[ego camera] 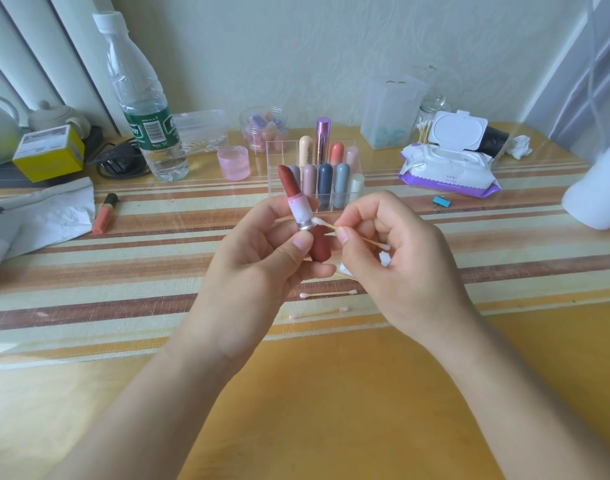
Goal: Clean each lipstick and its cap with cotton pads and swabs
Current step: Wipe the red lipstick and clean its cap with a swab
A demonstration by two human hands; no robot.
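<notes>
My left hand (262, 251) grips an uncapped red lipstick (298, 202), its bullet pointing up and left above a pink-stained clear sleeve and a silver ring. A red-brown tube (321, 244), its base or cap, shows just below in the same hand. My right hand (393, 258) pinches a cotton swab (352, 233), one tip touching the silver ring. A white pad (345, 270) peeks out beneath my right hand. Two used swabs (327, 293) lie on the table below the hands.
A clear organizer (315, 174) with several lipsticks stands behind my hands. A wet-wipe pack (449, 168) lies at the right, a water bottle (140, 109) and pink jar (233, 162) at the left. An orange lip gloss (105, 213) rests beside crumpled paper.
</notes>
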